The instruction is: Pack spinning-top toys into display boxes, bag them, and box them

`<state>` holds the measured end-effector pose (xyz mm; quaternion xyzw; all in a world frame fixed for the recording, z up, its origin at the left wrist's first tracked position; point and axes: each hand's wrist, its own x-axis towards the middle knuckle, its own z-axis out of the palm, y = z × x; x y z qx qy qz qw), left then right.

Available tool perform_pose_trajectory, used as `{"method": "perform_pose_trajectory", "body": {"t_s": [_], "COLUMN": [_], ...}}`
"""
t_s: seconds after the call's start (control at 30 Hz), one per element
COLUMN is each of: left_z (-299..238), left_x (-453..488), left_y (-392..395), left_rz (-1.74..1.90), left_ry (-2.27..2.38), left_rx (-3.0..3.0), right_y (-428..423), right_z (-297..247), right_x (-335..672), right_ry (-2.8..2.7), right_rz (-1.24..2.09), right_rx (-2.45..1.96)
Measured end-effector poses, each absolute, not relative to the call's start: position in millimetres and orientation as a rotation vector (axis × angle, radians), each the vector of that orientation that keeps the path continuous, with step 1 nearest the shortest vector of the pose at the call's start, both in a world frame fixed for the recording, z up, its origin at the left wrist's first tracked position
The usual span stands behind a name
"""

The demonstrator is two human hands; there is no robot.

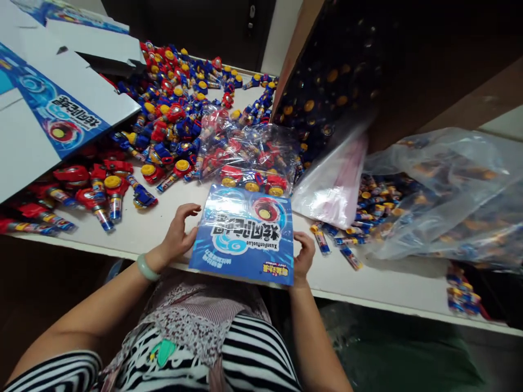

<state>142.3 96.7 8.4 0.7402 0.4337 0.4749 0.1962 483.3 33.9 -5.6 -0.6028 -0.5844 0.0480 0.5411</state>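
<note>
Bare hands flank a glossy blue printed card [241,237] at the near edge of a long white table [139,231]. The left hand [176,238], a pale green bangle [147,267] at its wrist, has its fingers [188,231] spread open, near or touching the card's left edge. The right hand [304,255] curls its fingers [305,239] at the right edge, any grip unclear. Placed at opposite edges, the hands give the card even support. Beyond lie a clear plastic bag [249,152] of toys and a loose heap of red-and-blue plastic toys [171,130].

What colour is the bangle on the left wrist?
The bangle is pale green, clearest in the head view.
</note>
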Motion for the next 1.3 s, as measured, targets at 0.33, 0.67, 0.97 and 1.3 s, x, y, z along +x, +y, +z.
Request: {"method": "perform_pose_trajectory", "body": {"t_s": [0.33, 0.67, 0.97, 1.3], "left_z": [15, 1, 7, 7], "left_x": [173, 138, 131, 100], "left_y": [121, 67, 56, 11], "left_rz": [1.325, 1.207, 1.226, 1.141], "left_ry": [1.274, 1.085, 1.078, 0.928], "left_rx": [1.689, 1.795, 1.7, 1.699], "right_y": [75, 32, -30, -86], "right_z": [5, -11, -16, -32], "right_x": [490, 490, 481, 471], "right_ry": [-1.612, -1.666, -1.744, -1.718], "right_rz": [0.302, 0.295, 0.281, 0.344], "right_rx": [-1.568, -1.404, -1.238, -1.218]}}
